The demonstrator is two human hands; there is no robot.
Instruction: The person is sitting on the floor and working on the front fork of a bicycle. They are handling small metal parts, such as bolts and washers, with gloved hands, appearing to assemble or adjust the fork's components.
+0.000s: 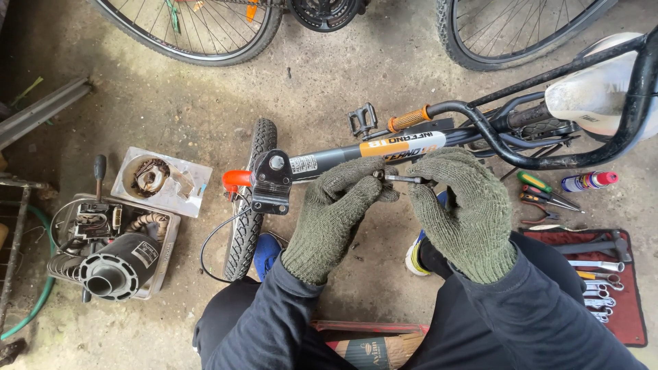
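My left hand [337, 212] and my right hand [460, 205] both wear green knitted gloves and meet over a small bicycle lying upside down on the concrete floor. Between their fingertips they hold a dark metal bolt [403, 179], lying level. Just behind the hands runs the grey and orange bicycle frame tube [363, 152], ending at a black bracket [271, 182] with an orange reflector [236, 179]. The small knobbly wheel [251, 205] stands to the left of my left hand.
A red tool roll [634, 294] with several spanners lies at the right, with pliers [548, 201] and a spray can [589, 181] above it. Trays of machine parts [120, 253] sit at left. Two large bicycle wheels [199, 34] stand at the back.
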